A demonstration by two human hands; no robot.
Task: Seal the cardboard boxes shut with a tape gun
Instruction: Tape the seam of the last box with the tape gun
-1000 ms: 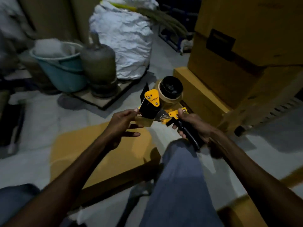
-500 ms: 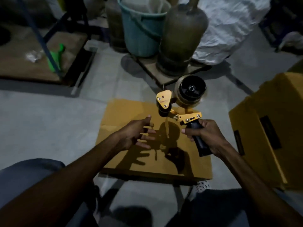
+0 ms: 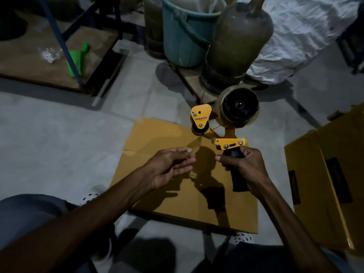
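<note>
Your right hand (image 3: 246,166) is clenched round the black grip of the tape gun (image 3: 218,131), just right of frame center. The gun is upright w/ its yellow MUNIX plate facing you and the tape roll (image 3: 237,107) at its top right. It's held in the air above the flattened cardboard box (image 3: 177,194), which lies on the concrete floor (image 3: 59,144) at center and lower center.

Your left hand (image 3: 171,164) is just left of the gun, palm up, fingers loosely extended. A strip of clear tape (image 3: 194,146) runs from the gun's roller down-left toward your fingertips. Can't tell whether thumb and forefinger are pinching its end or only touching it; too dim.

A 2nd cardboard box (image 3: 325,184), assembled, w/ a dark label on its side, stands at the right edge of the frame, apart from the flat one.

Top center: teal bucket (image 3: 183,40) and a dull gas cylinder (image 3: 236,46) side by side on a wooden board. A white woven sack (image 3: 305,36) is at upper right. Upper left: low wooden shelf (image 3: 29,62) w/ a blue metal frame and a green item (image 3: 78,58) lying on it.

Your knees in dark fabric fill the bottom corners.
</note>
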